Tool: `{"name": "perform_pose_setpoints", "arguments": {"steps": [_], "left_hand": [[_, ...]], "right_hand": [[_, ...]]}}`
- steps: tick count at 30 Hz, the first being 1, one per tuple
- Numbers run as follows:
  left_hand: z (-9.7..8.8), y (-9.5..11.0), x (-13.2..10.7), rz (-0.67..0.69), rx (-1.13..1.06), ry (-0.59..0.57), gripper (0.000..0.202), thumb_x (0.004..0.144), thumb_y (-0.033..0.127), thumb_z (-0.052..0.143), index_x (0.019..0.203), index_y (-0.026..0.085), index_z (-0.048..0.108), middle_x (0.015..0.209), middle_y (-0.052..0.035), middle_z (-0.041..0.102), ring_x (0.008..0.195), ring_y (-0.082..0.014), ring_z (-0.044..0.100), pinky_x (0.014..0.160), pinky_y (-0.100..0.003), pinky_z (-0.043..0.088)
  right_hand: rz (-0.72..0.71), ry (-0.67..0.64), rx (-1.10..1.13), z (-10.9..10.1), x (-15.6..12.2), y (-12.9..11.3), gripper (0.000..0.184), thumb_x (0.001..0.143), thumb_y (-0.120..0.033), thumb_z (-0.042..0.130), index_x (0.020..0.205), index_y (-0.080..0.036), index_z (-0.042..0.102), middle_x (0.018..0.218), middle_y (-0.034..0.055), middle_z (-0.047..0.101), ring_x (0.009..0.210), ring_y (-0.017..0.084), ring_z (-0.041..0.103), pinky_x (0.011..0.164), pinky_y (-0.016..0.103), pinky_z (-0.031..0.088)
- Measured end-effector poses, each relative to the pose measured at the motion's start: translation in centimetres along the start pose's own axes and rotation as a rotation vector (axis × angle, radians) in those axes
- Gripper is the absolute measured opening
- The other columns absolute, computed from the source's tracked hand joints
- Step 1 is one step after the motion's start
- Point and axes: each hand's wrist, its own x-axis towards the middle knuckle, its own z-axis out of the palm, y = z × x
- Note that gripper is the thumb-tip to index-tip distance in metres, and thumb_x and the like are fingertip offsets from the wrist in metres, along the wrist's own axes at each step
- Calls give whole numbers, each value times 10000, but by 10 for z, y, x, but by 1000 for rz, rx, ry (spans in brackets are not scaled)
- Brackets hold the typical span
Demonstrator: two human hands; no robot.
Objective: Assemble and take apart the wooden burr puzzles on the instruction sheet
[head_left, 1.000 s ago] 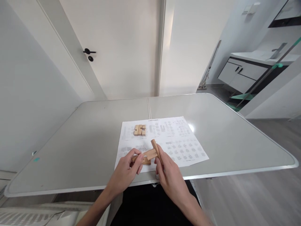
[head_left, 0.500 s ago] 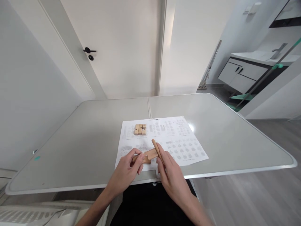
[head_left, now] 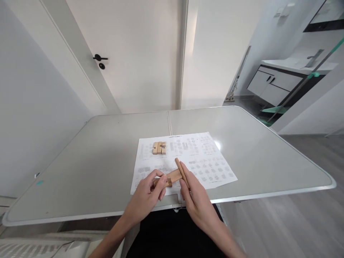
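Between finger and thumb, my left hand (head_left: 149, 191) is closed on a notched wooden block (head_left: 168, 182), which it partly hides. My right hand (head_left: 196, 193) grips a wooden stick (head_left: 180, 168) that slants up and to the left. A flat wooden piece (head_left: 174, 176) bridges the two hands, its left end against the notched block and its right end by the stick. All of these are held over the near edge of a printed sheet (head_left: 188, 156). Just beyond my hands, several notched wooden blocks (head_left: 159, 148) lie side by side on that sheet.
The sheet carries small printed diagrams and lies on a grey folding table (head_left: 88, 161) with a metal rim and a centre seam. A white door (head_left: 139, 53) stands behind it. At far right is a sink cabinet (head_left: 276, 82).
The view has shifted slightly. The flat piece sits a little differently against the notched block, and the stick is tilted slightly more. Both hands keep their hold.
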Motion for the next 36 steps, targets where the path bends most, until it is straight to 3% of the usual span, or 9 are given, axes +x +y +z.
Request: {"name": "perform_pose_setpoints", "arguments": {"steps": [4,9,15,21,25,28,32,36], "left_hand": [[-4,1,1,-21,-13,-16,402,1033,594,452,860,234,492,573,89,409,520,-113,290,530,-245,274],[-2,-5,0,-38,-35,-46,411,1047,610,417,897,234,491,588,87,416,526,-113,282,530,-253,269],[6,-5,-1,-10,-56,-17,400,1058,599,409,923,234,501,585,88,431,525,-111,301,538,-254,278],[3,-7,-2,-12,-61,-50,409,1061,592,417,898,225,496,599,89,406,535,-105,297,543,-249,268],[8,-11,-5,-8,-87,-21,403,1064,588,413,912,225,498,594,89,416,529,-104,309,544,-248,278],[10,-12,-7,-17,-98,-28,404,1063,586,415,930,220,520,613,81,418,547,-108,332,556,-250,288],[10,-13,-7,-20,-114,-62,408,1059,583,425,931,213,541,624,81,354,560,-109,324,556,-255,264],[14,-13,-3,-2,-146,-46,403,1056,580,436,949,209,550,644,78,361,563,-106,335,552,-253,272]], "right_hand": [[-48,-57,-16,-8,2,-2,533,1138,-339,324,1664,-395,257,1689,5,388,1528,238,402,1248,483,379],[-54,-84,-29,-8,3,-2,537,1139,-327,327,1665,-402,248,1702,-8,364,1556,232,366,1280,499,329],[-45,-8,-40,-2,0,0,567,1136,-332,321,1684,-378,185,1709,26,347,1562,256,352,1247,503,388],[-66,-111,-43,-9,0,-1,558,1135,-299,317,1674,-395,210,1699,-4,366,1559,231,358,1281,503,335],[-83,-91,-93,-6,0,1,587,1128,-286,314,1685,-389,158,1706,18,348,1538,260,394,1243,533,395],[-81,-145,-101,-9,-1,3,599,1127,-284,313,1688,-389,129,1713,19,332,1537,259,394,1223,528,425],[-84,-209,-130,-15,-3,5,592,1124,-274,322,1683,-388,168,1669,40,406,1500,260,445,1171,504,491],[-126,-142,-189,-11,-2,7,616,1118,-252,319,1693,-370,131,1572,95,514,1403,281,552,1088,505,563]]}}
